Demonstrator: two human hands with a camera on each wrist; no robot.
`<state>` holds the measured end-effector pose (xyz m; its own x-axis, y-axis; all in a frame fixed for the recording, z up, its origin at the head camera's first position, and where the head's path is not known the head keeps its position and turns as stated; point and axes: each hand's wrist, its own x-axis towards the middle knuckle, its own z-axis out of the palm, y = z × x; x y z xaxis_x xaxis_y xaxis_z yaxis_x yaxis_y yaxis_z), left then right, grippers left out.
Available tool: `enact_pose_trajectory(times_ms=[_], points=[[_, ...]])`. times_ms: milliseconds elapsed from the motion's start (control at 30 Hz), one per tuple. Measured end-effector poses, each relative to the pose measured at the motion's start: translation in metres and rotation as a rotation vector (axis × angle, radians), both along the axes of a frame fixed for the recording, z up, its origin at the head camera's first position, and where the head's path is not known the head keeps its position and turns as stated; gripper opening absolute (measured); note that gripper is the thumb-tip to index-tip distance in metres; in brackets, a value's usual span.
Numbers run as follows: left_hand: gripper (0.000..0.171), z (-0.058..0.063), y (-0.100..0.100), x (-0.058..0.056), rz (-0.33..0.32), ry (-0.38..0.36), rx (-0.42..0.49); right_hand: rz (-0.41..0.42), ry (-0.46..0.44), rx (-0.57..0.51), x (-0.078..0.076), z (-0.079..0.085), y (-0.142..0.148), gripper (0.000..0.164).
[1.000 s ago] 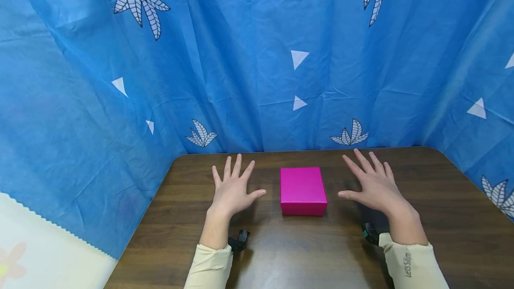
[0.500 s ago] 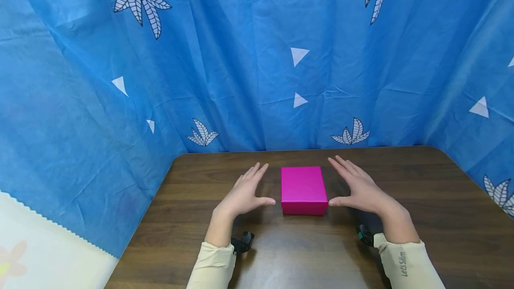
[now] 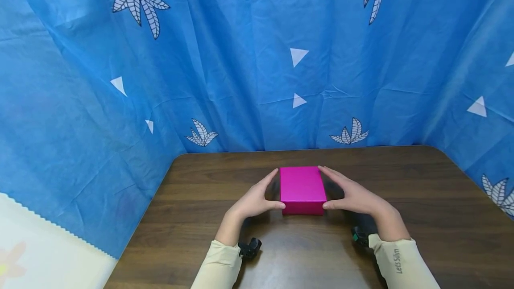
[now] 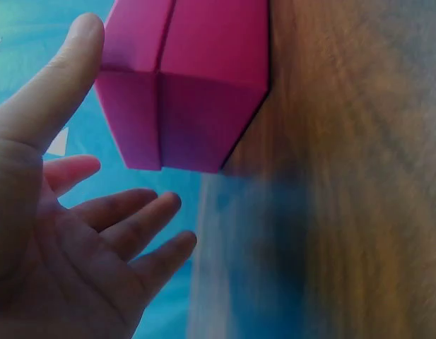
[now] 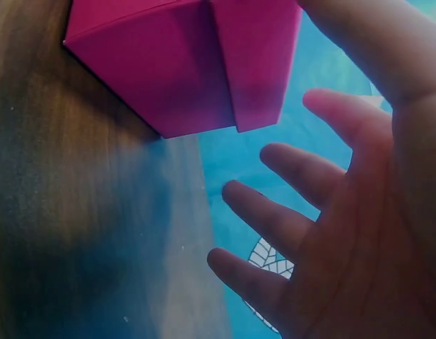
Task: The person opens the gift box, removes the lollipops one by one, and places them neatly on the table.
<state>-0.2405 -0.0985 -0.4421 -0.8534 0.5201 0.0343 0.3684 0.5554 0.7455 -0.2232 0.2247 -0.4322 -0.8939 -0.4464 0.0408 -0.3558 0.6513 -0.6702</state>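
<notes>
A bright pink lidded box sits on the brown wooden table. To its left is my left hand, thumb at the box's front left corner and fingers stretched beside the left side. My right hand mirrors it, with the thumb at the front right corner and the fingertips near the back right corner. In the left wrist view the left fingers are spread apart from the box. A gap also shows between the box and the right fingers. Whether either thumb touches the box, I cannot tell.
The wooden table ends at a blue curtain with leaf and triangle prints, which hangs behind it and along the sides. Each wrist wears a small black camera; the left one is close to the tabletop.
Both hands have moved inward from either side toward the box, and their spread fingers have drawn closer together. The box has stayed in place.
</notes>
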Motion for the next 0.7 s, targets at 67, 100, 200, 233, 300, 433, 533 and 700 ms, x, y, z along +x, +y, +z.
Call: enact_pose_trajectory(times_ms=[67, 100, 200, 233, 300, 433, 533, 700], points=[[0.100, -0.0019, 0.0014, 0.0000, -0.006, -0.024, 0.018, -0.003, -0.008, 0.014, 0.0003, -0.0006, -0.0004, 0.099], [0.099, -0.0027, 0.0021, 0.0000, -0.007, -0.034, 0.025, -0.005, -0.010, 0.024, 0.0007, -0.0004, -0.0007, 0.098], [0.093, -0.0040, 0.0041, 0.0008, -0.004, -0.044, 0.031, -0.009, -0.030, 0.043, 0.0010, -0.0003, -0.0011, 0.094], [0.091, -0.0043, 0.0045, 0.0011, 0.000, -0.045, 0.032, -0.010, -0.037, 0.048, 0.0006, -0.0006, -0.0013, 0.093], [0.087, -0.0050, 0.0053, 0.0016, 0.008, -0.041, 0.033, -0.014, -0.052, 0.053, -0.0002, -0.0010, -0.0016, 0.091], [0.085, -0.0054, 0.0070, 0.0023, 0.019, -0.041, 0.040, -0.013, -0.068, 0.057, -0.0019, -0.0017, -0.0012, 0.091], [0.085, -0.0049, 0.0079, 0.0026, 0.024, -0.047, 0.043, -0.012, -0.073, 0.060, -0.0015, -0.0008, -0.0015, 0.092], [0.086, -0.0039, 0.0078, 0.0034, 0.025, -0.056, 0.050, -0.016, -0.085, 0.040, -0.0001, -0.0006, -0.0031, 0.093]])
